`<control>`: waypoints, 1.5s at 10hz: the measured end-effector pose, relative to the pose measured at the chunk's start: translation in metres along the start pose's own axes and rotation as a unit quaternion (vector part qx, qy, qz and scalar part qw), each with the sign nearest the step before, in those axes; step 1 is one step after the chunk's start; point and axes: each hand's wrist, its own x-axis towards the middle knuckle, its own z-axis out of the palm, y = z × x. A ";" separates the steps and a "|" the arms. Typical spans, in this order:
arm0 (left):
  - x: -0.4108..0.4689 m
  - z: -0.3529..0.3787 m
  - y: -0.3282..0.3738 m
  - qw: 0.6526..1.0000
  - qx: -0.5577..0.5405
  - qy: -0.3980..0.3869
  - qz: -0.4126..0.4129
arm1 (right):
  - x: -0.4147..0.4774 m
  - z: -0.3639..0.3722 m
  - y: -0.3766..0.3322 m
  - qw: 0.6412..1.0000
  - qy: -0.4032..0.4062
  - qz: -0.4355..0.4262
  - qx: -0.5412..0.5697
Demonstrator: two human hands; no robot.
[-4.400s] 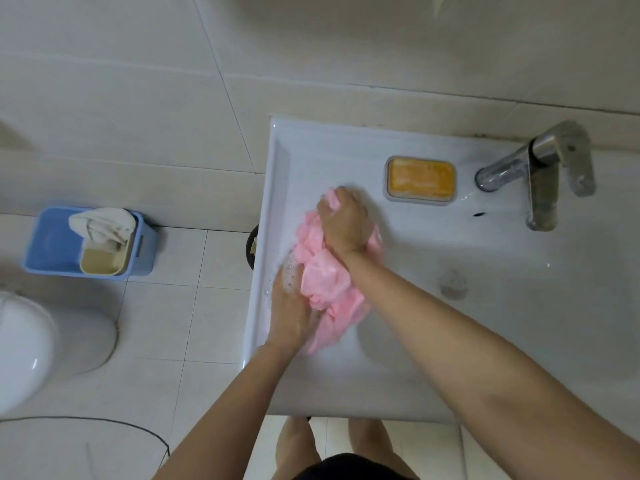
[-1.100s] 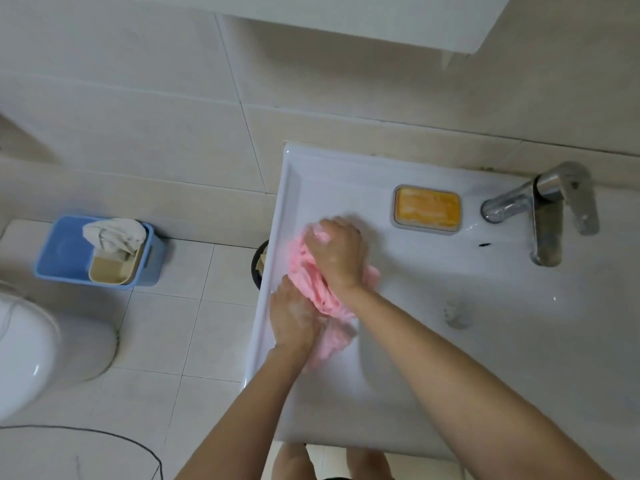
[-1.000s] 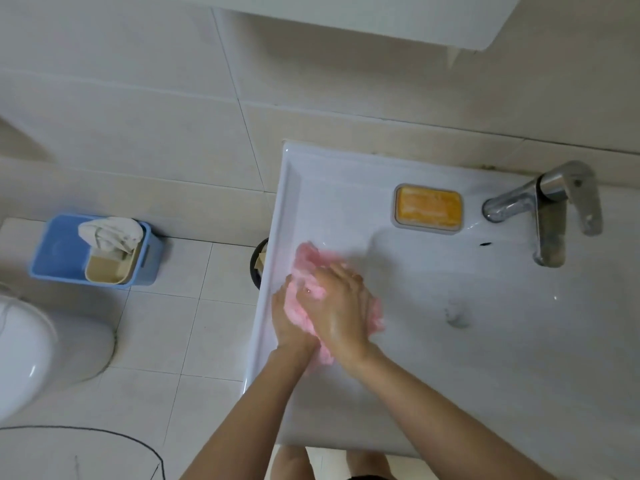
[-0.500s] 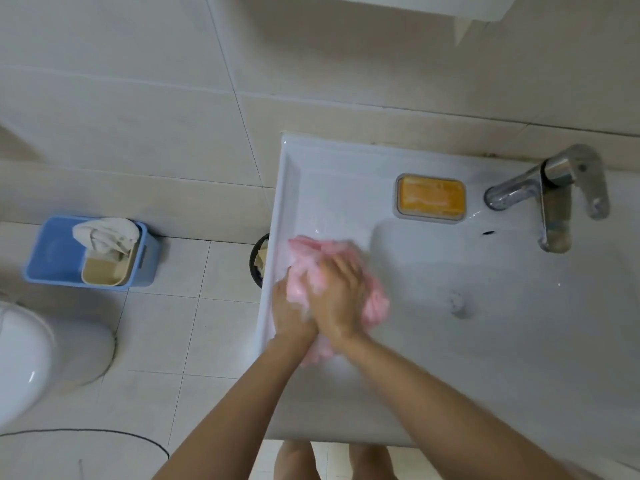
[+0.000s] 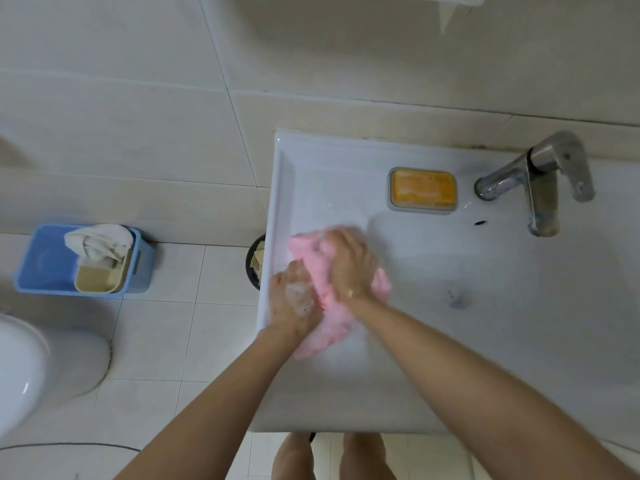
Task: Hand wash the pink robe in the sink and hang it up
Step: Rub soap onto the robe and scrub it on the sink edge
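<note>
Scrub step. Pink robe (image 5: 325, 327) is bunched and sudsy at the left side of the sink (image 5: 519, 341). Left hand (image 5: 294, 299) grips its side, right hand (image 5: 349, 268) clutches the top. Likely next: rinse under faucet (image 5: 540, 188), which looks off, then wring.

You have no text, label, brand or number that can be read here. The orange soap bar (image 5: 422, 187) is too blurred for you to make out any marking.

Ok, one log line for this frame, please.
phase: washing; left hand: grips soapy pink fabric robe; right hand: grips it from above; where: white ceramic sink, left side; not yet hung
</note>
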 end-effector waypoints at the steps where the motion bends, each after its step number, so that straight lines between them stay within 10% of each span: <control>1: 0.006 0.005 -0.006 0.998 0.007 0.035 -0.042 | 0.070 -0.006 0.017 0.994 -0.072 0.076 -0.016; 3: -0.005 0.027 -0.035 0.979 0.144 0.040 -0.141 | -0.048 -0.027 -0.026 0.994 0.044 -0.001 0.103; 4: 0.004 0.002 -0.011 0.919 0.361 -0.135 -0.081 | -0.002 -0.013 -0.010 0.994 -0.006 -0.095 0.056; 5: -0.005 -0.015 0.008 0.984 0.175 -0.023 -0.022 | 0.069 -0.007 0.000 0.967 -0.056 0.184 0.169; 7: -0.027 -0.024 -0.017 0.973 0.081 0.204 0.067 | 0.064 -0.035 0.041 0.843 -0.045 0.255 0.471; 8: -0.030 -0.016 -0.021 0.960 0.104 0.208 0.159 | 0.051 -0.047 0.048 0.848 -0.065 0.242 0.467; 10: -0.044 -0.002 -0.032 0.958 0.042 0.160 0.234 | 0.032 -0.018 0.012 0.983 -0.175 0.011 0.048; 13: -0.034 -0.001 -0.015 0.960 -0.167 0.178 -0.134 | -0.005 -0.034 0.010 0.940 -0.064 0.055 0.329; 15: -0.028 0.013 -0.026 0.959 -0.177 0.164 -0.149 | -0.067 -0.002 -0.006 0.988 0.034 -0.063 0.133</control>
